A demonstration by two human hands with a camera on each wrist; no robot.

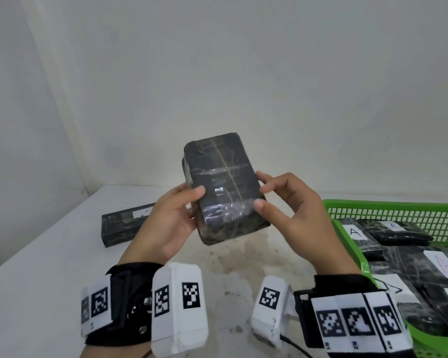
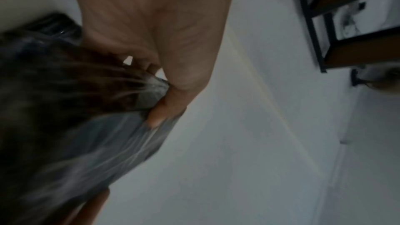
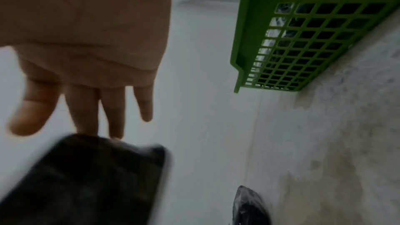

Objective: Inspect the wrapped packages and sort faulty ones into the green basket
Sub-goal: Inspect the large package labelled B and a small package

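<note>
left hand: curled round the near-left side of the dark, film-wrapped rectangular package, thumb on its top face, fingers underneath; left wrist view is blurred but shows a fingertip pressed into the wrap
right hand: thumb and fingertips pinch the package's right edge; remaining fingers look loosely extended in the right wrist view
package position: held up above the white, stained tabletop, between both hands, roughly centre of the head view
long axis: runs away from the person, far end tilted up and slightly left
basket direction: green plastic lattice basket lies to the right, nearer the right hand
judged step: inspection under way; a drop into the basket would likely go rightward
held package writing: none readable on the visible face, only tape glare
basket contents: dark wrapped packages with white labels hand-marked "A"
other: long narrow dark wrapped package on the table, left, white label reading "A"
</note>
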